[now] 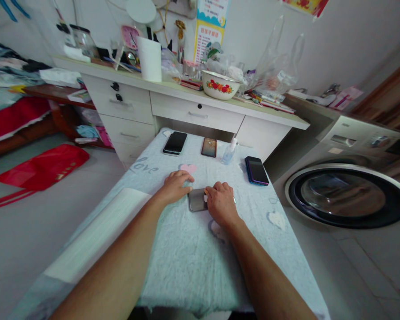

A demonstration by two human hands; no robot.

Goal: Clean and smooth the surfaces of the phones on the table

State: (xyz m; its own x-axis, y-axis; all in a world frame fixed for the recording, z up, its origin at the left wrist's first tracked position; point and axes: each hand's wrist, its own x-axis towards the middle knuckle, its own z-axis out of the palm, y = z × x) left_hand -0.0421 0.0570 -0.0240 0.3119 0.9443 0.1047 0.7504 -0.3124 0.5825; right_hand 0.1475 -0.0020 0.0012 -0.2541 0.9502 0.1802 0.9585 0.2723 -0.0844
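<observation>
Left side of the frame: a pale strip point(103, 235) is laid along the edge of the cloth-covered worktop point(183, 266); its material cannot be told. Upper centre-left: a black phone point(175, 143), lying flat, screen dark; not being handled.

Centre: the left hand point(176, 186) is held low over the cloth, fingers loosely bent, thumb and forefinger parted; nothing is seen to be gripped. The thumb tip is placed at the upper left corner of a grey phone-shaped piece point(196, 200), touching or just beside it; which, cannot be told. This piece is found flat at the middle of the frame, its right part covered by the right hand point(222, 202). There the fingers are curled down over the surface; something small and pale is glimpsed at the fingertips, but whether it is pinched cannot be made out.

Above, a brown phone-shaped piece point(209, 147) is left lying flat; to its right a clear spray bottle point(229, 152) is stood upright. Further right, a dark phone point(256, 170) is set down, apparently on another flat piece.

Step in hand, as judged: the grey surface is being rubbed or pressed. For this, the near-left corner needs to be steadied by the left hand, with light, even pressure applied by the right.
</observation>
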